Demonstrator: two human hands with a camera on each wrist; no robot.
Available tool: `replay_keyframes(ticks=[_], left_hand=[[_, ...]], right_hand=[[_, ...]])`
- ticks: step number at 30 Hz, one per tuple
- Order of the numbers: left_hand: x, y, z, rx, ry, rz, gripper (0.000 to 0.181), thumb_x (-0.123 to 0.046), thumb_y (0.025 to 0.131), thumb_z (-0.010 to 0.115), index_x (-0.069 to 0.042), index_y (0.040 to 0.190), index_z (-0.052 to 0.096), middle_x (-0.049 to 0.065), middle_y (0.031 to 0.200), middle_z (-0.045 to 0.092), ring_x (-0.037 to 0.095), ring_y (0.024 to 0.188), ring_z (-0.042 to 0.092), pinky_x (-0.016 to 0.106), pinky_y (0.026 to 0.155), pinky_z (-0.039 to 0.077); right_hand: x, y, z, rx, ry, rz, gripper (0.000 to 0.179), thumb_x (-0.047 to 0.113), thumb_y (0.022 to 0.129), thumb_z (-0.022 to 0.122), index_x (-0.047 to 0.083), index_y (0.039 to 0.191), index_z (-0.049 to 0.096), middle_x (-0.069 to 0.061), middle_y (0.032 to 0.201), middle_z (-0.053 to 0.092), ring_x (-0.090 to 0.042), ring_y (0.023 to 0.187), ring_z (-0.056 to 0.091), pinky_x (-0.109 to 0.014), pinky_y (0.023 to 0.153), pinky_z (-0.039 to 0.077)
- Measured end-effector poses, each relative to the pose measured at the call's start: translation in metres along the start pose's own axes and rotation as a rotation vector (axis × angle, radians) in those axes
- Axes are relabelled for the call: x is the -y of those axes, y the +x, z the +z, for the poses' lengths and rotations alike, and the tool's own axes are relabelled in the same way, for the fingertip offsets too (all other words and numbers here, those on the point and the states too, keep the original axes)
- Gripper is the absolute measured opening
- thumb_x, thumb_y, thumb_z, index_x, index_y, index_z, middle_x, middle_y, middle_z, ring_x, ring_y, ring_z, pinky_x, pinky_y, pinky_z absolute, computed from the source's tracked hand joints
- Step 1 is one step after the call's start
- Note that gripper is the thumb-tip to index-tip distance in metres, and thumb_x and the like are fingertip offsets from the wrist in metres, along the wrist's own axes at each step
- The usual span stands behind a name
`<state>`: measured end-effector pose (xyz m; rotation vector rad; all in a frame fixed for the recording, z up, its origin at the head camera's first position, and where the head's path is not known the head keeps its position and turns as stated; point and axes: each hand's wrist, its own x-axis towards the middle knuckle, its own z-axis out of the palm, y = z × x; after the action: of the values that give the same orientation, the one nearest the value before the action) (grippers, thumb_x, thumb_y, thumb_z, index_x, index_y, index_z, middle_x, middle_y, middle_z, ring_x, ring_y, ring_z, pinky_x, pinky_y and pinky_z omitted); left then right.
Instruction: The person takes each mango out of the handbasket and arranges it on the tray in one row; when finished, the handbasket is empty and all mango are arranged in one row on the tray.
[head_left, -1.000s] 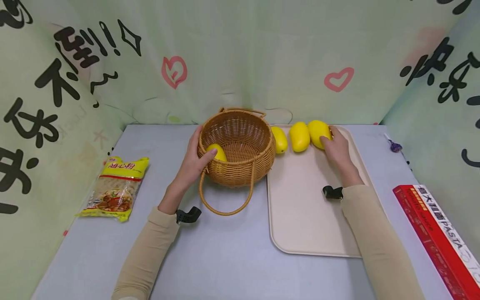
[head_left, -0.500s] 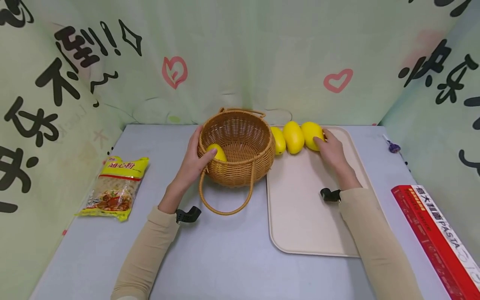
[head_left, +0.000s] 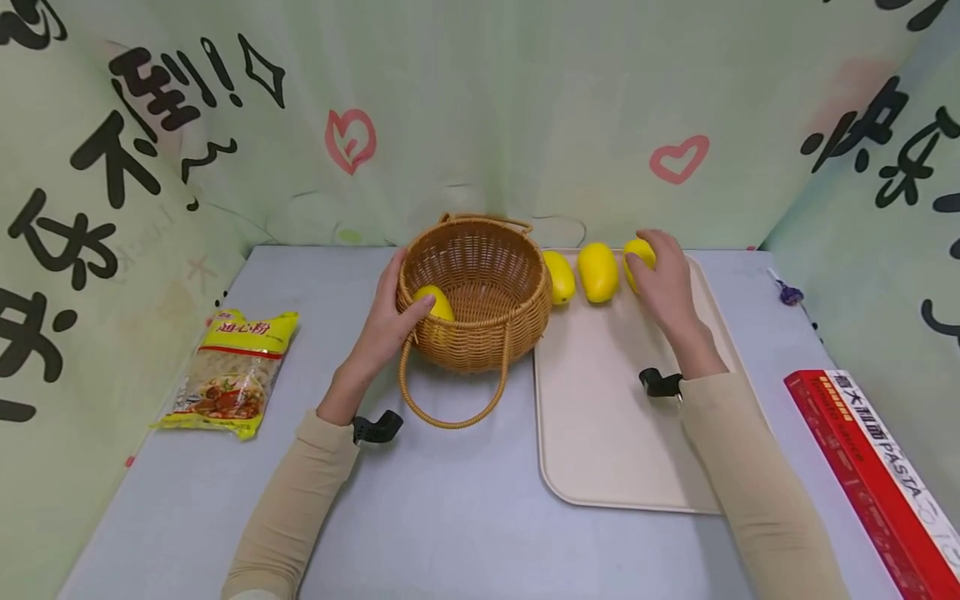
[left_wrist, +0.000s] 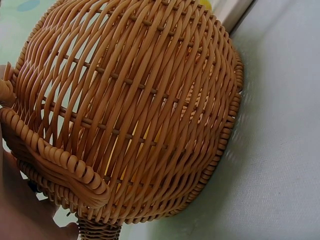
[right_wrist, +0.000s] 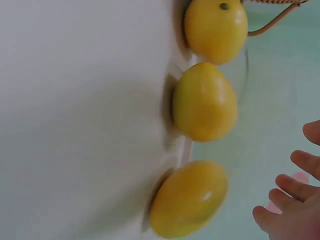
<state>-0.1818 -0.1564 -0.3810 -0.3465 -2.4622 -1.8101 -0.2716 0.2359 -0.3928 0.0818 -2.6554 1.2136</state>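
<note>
My left hand point(head_left: 386, 321) grips the rim of a tan wicker basket point(head_left: 476, 346), thumb over the rim. The basket tips toward me, its handle hanging down in front. Inside, by the thumb, lies a yellow mango point(head_left: 437, 306). Three more stand in a row at the tray's far end: one mango point(head_left: 559, 279) partly behind the basket, a middle mango point(head_left: 597, 272) and a right mango point(head_left: 637, 250). My right hand point(head_left: 667, 287) hovers by the right one and partly hides it in the head view. In the right wrist view its fingers are spread, apart from that mango point(right_wrist: 189, 200).
The mangoes' beige tray point(head_left: 615, 417) lies right of the basket. A yellow bag of pasta point(head_left: 236, 371) is on the left of the table. On the right are a red pasta box point(head_left: 862, 467) and a small purple-wrapped lollipop point(head_left: 790, 293). A curtain point(head_left: 487, 108) closes the back.
My right hand slid the right mango leftward against the middle one, then let go and rose with fingers spread. Both mangoes now sit farther right again. The left hand and basket have not moved.
</note>
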Motion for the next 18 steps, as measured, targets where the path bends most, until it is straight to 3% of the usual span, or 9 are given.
replay_keyframes(ticks=[4,8,14,18], left_hand=[[0.000,0.000,-0.001,0.000,0.003,-0.005,0.086,-0.025,0.095,0.060,-0.009,0.161,0.007,0.012,0.167,0.006,0.032,0.154,0.015,0.053,0.122,0.022],[0.000,0.000,-0.001,-0.008,0.002,-0.004,0.086,-0.025,0.095,0.060,-0.010,0.161,0.007,0.012,0.167,0.006,0.032,0.153,0.015,0.054,0.122,0.022],[0.000,0.000,-0.001,-0.005,0.003,0.005,0.086,-0.023,0.094,0.060,-0.008,0.160,0.007,0.014,0.167,0.006,0.033,0.153,0.015,0.054,0.122,0.021],[0.000,0.000,-0.001,-0.006,0.000,0.001,0.086,-0.024,0.094,0.059,-0.009,0.161,0.008,0.013,0.167,0.007,0.032,0.153,0.016,0.055,0.122,0.021]], right_hand=[[0.031,-0.001,0.002,-0.027,0.024,-0.097,0.045,0.023,0.101,0.050,0.004,0.142,0.052,-0.015,0.154,0.040,-0.035,0.145,0.033,-0.056,0.120,0.025],[0.064,-0.005,0.008,0.014,0.033,-0.208,0.042,0.022,0.101,0.052,0.006,0.140,0.055,-0.014,0.151,0.045,-0.032,0.143,0.037,-0.054,0.119,0.029],[0.105,-0.014,0.023,0.180,0.061,-0.337,0.041,0.020,0.099,0.056,0.009,0.139,0.057,-0.010,0.146,0.052,-0.028,0.138,0.044,-0.052,0.115,0.035],[0.127,-0.016,0.040,0.310,0.061,-0.373,0.041,0.019,0.098,0.058,0.010,0.138,0.057,-0.009,0.143,0.055,-0.029,0.134,0.048,-0.050,0.111,0.041]])
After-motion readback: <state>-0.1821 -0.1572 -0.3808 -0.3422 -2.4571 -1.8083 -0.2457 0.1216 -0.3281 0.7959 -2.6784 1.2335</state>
